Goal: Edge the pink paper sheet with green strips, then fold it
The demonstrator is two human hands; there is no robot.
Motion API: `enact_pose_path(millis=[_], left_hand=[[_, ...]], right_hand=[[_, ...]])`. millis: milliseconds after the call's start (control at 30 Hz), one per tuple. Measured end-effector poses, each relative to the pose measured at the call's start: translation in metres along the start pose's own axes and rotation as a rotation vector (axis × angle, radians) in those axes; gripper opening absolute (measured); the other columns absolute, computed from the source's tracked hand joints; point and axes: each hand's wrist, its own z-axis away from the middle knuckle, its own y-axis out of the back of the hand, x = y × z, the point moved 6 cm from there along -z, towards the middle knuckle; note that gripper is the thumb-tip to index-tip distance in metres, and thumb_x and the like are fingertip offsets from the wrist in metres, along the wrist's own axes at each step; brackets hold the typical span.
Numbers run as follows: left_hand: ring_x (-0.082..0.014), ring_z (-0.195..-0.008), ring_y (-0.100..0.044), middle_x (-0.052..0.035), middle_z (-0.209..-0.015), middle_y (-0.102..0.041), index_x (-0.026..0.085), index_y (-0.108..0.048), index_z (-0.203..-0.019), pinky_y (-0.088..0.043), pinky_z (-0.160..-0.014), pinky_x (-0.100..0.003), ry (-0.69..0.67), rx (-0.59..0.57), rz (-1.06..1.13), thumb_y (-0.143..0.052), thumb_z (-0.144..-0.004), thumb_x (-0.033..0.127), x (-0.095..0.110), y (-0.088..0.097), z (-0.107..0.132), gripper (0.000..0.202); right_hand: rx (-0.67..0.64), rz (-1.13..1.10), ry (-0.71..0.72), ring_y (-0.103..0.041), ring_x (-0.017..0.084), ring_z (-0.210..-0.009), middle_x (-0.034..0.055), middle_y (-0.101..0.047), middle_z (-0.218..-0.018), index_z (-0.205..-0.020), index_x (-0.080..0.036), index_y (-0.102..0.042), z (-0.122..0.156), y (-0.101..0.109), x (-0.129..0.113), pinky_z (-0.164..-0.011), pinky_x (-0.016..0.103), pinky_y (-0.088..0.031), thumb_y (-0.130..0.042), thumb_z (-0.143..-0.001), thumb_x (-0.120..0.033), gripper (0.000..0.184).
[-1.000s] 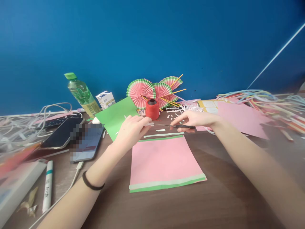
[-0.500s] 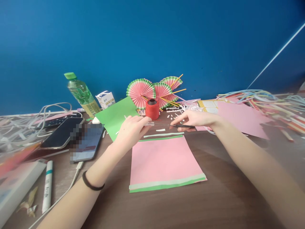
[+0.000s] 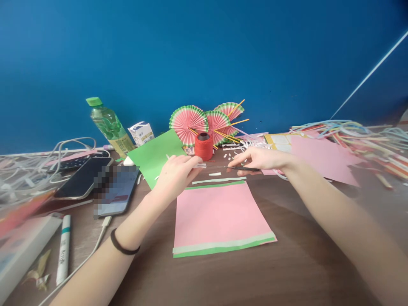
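Note:
My left hand [image 3: 177, 173] is closed, with a narrow white strip [image 3: 201, 165] showing at its fingertips. Seen edge-on, a pair of black-handled scissors [image 3: 245, 168] lies in my right hand [image 3: 255, 159], its thin blades pointing left toward that strip. Just below both hands, a pink paper sheet [image 3: 219, 214] with pale and green bands along its edges lies flat. A long pale strip [image 3: 219, 180] rests beyond its far edge, and a short white piece [image 3: 214, 174] sits behind that. The left fingertips are partly hidden.
Behind my hands stand a red thread spool [image 3: 204, 147] and several pleated watermelon-coloured fans [image 3: 188, 123]. Green paper [image 3: 159, 153], two phones [image 3: 117, 191], a bottle [image 3: 110, 127] and a marker [image 3: 63, 248] are on the left. Pink paper [image 3: 321, 159] and bundled tubes [image 3: 344, 127] lie right.

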Motion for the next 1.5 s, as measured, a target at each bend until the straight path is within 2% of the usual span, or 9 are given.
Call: enact_pose_path(millis=[233, 533, 700, 867, 1067, 1233, 1333, 1433, 1500], left_hand=[[-0.0181, -0.071, -0.055, -0.0028, -0.078, -0.063, 0.02, -0.055, -0.094, -0.035, -0.064, -0.028, 0.066, -0.051, 0.06, -0.039, -0.082, 0.019, 0.0, 0.0, -0.001, 0.02], [-0.0216, -0.076, -0.056, -0.0056, -0.08, -0.063, 0.021, -0.052, -0.108, -0.038, -0.064, -0.03, 0.17, -0.078, 0.165, -0.032, -0.084, 0.018, -0.006, -0.002, 0.0, 0.032], [-0.0183, -0.076, -0.06, -0.003, -0.087, -0.065, 0.023, -0.048, -0.113, -0.04, -0.064, -0.029, 0.419, -0.048, 0.66, -0.039, -0.081, 0.023, -0.015, -0.003, 0.003, 0.033], [-0.0208, -0.091, -0.059, -0.0068, -0.092, -0.068, 0.018, -0.053, -0.112, -0.04, -0.073, -0.03, 0.689, -0.023, 1.116, -0.054, -0.074, 0.031, -0.025, -0.013, 0.008, 0.04], [-0.0186, -0.082, -0.06, -0.0103, -0.099, -0.066, 0.013, -0.066, -0.09, -0.043, -0.072, -0.03, 0.692, -0.088, 1.526, -0.061, -0.067, 0.026, -0.02, -0.031, 0.006, 0.027], [-0.019, -0.083, -0.064, -0.0083, -0.085, -0.069, 0.014, -0.058, -0.07, -0.045, -0.083, -0.034, 0.855, 0.008, 1.684, -0.06, -0.063, 0.013, -0.023, -0.042, 0.01, 0.007], [-0.0208, -0.083, -0.065, -0.0069, -0.081, -0.069, 0.017, -0.047, -0.066, -0.046, -0.083, -0.038, 0.88, 0.018, 1.766, -0.057, -0.066, 0.015, -0.018, -0.042, 0.01, 0.01], [-0.0205, -0.083, -0.066, -0.0045, -0.079, -0.069, 0.018, -0.041, -0.067, -0.046, -0.081, -0.038, 0.856, 0.011, 1.761, -0.056, -0.068, 0.016, -0.011, -0.038, 0.011, 0.016], [-0.0197, -0.082, -0.066, -0.0035, -0.077, -0.069, 0.018, -0.039, -0.067, -0.046, -0.081, -0.038, 0.841, 0.012, 1.742, -0.056, -0.069, 0.017, -0.006, -0.037, 0.011, 0.016]], right_hand=[[0.012, 0.072, 0.013, -0.043, 0.006, -0.046, 0.0023, -0.064, -0.075, -0.11, -0.02, -0.061, 0.004, 0.001, -0.007, -0.054, 0.025, -0.036, -0.054, -0.072, -0.045, 0.046], [0.248, 0.206, 0.083, -0.053, 0.016, -0.077, 0.0051, -0.06, -0.094, -0.1, -0.02, -0.059, 0.004, 0.002, -0.018, -0.064, 0.026, -0.039, -0.054, -0.071, -0.04, 0.036], [0.268, 0.231, 0.023, -0.053, 0.018, -0.083, 0.0059, -0.06, -0.1, -0.101, -0.02, -0.057, 0.004, 0.011, -0.008, -0.067, 0.025, -0.039, -0.052, -0.072, -0.04, 0.035], [0.255, 0.397, -0.148, -0.054, 0.019, -0.079, 0.0077, -0.059, -0.098, -0.1, -0.018, -0.055, -0.001, 0.024, 0.027, -0.066, 0.026, -0.039, -0.051, -0.07, -0.037, 0.036], [0.241, 0.535, -0.354, -0.056, 0.021, -0.079, 0.0097, -0.06, -0.099, -0.107, -0.016, -0.054, -0.005, 0.033, 0.061, -0.061, 0.027, -0.04, -0.057, -0.064, -0.033, 0.046], [0.238, 0.568, -0.373, -0.056, 0.026, -0.093, 0.01, -0.059, -0.111, -0.114, -0.019, -0.054, -0.009, 0.033, 0.074, -0.069, 0.029, -0.042, -0.062, -0.06, -0.028, 0.055], [0.403, 0.546, -0.264, -0.056, 0.025, -0.092, 0.0114, -0.061, -0.103, -0.103, -0.018, -0.06, -0.012, 0.032, 0.056, -0.073, 0.031, -0.041, -0.055, -0.069, -0.025, 0.035], [0.567, 0.345, 0.048, -0.056, 0.02, -0.09, 0.0096, -0.06, -0.099, -0.098, -0.016, -0.061, -0.014, 0.019, 0.014, -0.077, 0.031, -0.043, -0.047, -0.077, -0.026, 0.027], [0.592, 0.19, 0.239, -0.057, 0.018, -0.089, 0.008, -0.059, -0.1, -0.102, -0.017, -0.06, -0.013, 0.006, -0.014, -0.077, 0.031, -0.044, -0.046, -0.078, -0.025, 0.028]])
